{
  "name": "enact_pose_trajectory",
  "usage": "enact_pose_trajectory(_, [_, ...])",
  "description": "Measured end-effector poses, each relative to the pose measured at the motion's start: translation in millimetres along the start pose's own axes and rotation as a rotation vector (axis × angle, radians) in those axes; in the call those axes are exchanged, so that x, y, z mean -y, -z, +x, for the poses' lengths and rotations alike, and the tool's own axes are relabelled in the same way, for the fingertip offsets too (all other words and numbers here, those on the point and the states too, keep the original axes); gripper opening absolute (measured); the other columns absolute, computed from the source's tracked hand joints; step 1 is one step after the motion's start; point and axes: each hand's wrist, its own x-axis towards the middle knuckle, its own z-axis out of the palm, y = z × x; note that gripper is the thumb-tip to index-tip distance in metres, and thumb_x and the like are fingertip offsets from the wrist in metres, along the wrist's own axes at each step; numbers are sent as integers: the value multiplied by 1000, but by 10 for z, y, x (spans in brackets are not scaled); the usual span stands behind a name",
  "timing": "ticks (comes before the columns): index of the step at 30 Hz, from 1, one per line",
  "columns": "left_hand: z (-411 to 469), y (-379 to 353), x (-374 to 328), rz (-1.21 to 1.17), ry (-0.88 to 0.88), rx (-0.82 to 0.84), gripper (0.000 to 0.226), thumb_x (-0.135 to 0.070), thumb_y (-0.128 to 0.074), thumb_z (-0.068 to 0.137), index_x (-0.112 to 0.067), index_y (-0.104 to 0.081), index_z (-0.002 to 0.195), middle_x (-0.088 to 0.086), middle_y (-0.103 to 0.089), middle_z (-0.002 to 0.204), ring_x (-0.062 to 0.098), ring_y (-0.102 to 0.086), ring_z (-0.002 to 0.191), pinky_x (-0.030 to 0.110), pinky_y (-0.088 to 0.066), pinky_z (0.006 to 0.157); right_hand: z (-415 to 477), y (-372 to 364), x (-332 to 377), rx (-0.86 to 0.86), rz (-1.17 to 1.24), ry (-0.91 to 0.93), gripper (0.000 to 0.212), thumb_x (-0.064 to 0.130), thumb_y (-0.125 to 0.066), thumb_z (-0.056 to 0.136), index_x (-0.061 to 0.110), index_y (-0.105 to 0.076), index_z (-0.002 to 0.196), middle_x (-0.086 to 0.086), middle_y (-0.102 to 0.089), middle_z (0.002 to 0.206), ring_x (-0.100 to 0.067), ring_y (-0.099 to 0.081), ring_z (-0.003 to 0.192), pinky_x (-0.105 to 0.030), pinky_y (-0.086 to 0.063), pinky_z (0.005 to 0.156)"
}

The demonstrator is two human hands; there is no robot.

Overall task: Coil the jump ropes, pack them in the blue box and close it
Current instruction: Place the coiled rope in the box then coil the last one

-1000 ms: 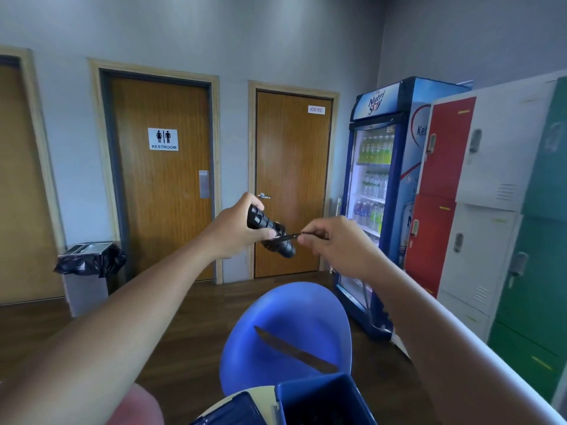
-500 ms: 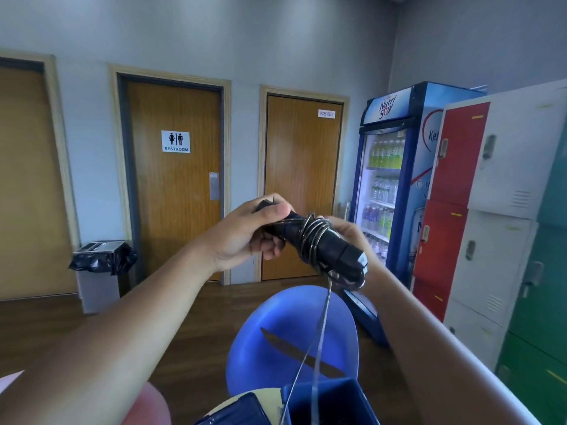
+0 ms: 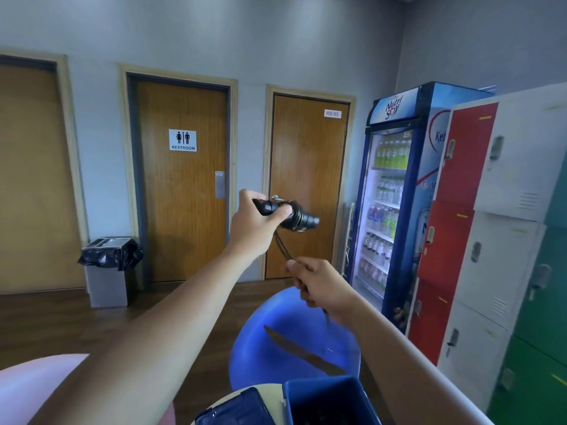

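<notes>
Jump rope handles (image 3: 302,220), partly wrapped in cord (image 3: 283,248), are held up above the open blue box (image 3: 325,400), gripped in our left hand (image 3: 256,223), while our right hand (image 3: 320,285) pinches the slack below, which we should draw taut so each turn lies snug.

There are two hands, a left hand (image 3: 254,228) and a right hand (image 3: 319,280), and one black jump rope (image 3: 299,220). One blue box (image 3: 322,391) shows, with one blue lid (image 3: 236,409). The wall has three wooden doors (image 3: 30,173) (image 3: 184,210) (image 3: 306,164) and two door signs (image 3: 182,140) (image 3: 332,113). There is one bin (image 3: 107,271), one drinks fridge (image 3: 395,194) and one blue chair (image 3: 276,351). Three red locker doors (image 3: 472,148) (image 3: 445,240) (image 3: 429,317) and three white locker doors (image 3: 521,148) (image 3: 497,265) (image 3: 472,342) show; the green ones are cut off.
</notes>
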Motion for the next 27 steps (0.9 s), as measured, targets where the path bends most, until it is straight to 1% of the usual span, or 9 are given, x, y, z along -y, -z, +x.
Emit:
enact_pose_trajectory(3, [-79, 68, 148, 280, -108, 139, 57, -30, -79, 85, -19, -34, 118, -7, -50, 93, 9, -55, 73, 21, -41, 56, -56, 198, 138, -63, -195, 113, 22, 28, -58, 100, 10, -70, 95, 5, -46, 58, -11, -36, 48, -26, -29, 47])
enact_pose_trajectory(7, [-118, 204, 194, 180, 8, 369, 55, -35, -82, 82, -18, -43, 118, 0, -58, 103, 14, -58, 90, 30, -49, 73, -44, 496, 304, -191, -412, 243, 21, 34, -61, 97, 20, -75, 89, 6, -57, 61, -8, -40, 46, -21, -30, 42])
enact_pose_trajectory(9, [-165, 244, 140, -4, 57, 502, 55, -45, -82, 79, -17, -54, 116, 6, -65, 104, 21, -62, 91, 37, -51, 79, -22, 581, 378, -218, -345, 279, 22, 37, -64, 95, 19, -74, 87, 2, -60, 64, -6, -36, 42, -20, -28, 41])
enact_pose_trajectory(13, [-302, 247, -43, -440, 101, 629, 53, -45, -76, 75, -5, -60, 106, 5, -63, 83, 16, -59, 70, 25, -46, 60, 58, 626, 411, -237, 33, 244, 24, 37, -78, 80, 17, -70, 70, 6, -58, 58, -11, -39, 49, -25, -33, 49])
enact_pose_trajectory(15, [-342, 220, -165, -545, 61, 620, 47, -42, -73, 76, -6, -59, 102, 5, -61, 78, 15, -56, 65, 22, -44, 55, 89, 581, 365, -127, 242, 234, 27, 36, -77, 73, 11, -65, 70, -2, -60, 60, -16, -50, 50, -26, -42, 50])
enact_pose_trajectory(17, [-361, 184, -257, -633, 43, 556, 41, -41, -75, 75, -9, -58, 95, 5, -61, 77, 15, -56, 63, 22, -44, 53, 77, 474, 330, -62, 457, 236, 25, 25, -68, 83, 1, -61, 79, -6, -64, 61, -15, -59, 49, -24, -50, 48])
enact_pose_trajectory(20, [-358, 126, -297, -710, 64, 441, 34, -37, -76, 79, -11, -60, 94, 5, -63, 78, 15, -57, 65, 21, -45, 52, 69, 289, 199, -90, 647, 223, 16, -1, -49, 97, 3, -55, 83, -1, -58, 59, -5, -52, 40, -19, -43, 41])
enact_pose_trajectory(23, [-332, 89, -330, -782, 92, 319, 28, -34, -73, 87, -10, -60, 95, 3, -67, 79, 12, -59, 67, 21, -46, 56, 106, 136, -16, -59, 615, 205, 13, 19, -57, 96, 14, -59, 84, 2, -43, 67, -5, -33, 42, -19, -25, 44])
enact_pose_trajectory(27, [-186, 53, -319, -763, 160, 87, 32, -28, -72, 90, -1, -63, 105, 4, -71, 80, 12, -65, 68, 21, -51, 59, 52, -32, -150, -63, 436, 139, 26, 27, -49, 104, 14, -68, 93, 5, -44, 62, -9, -32, 45, -21, -26, 43])
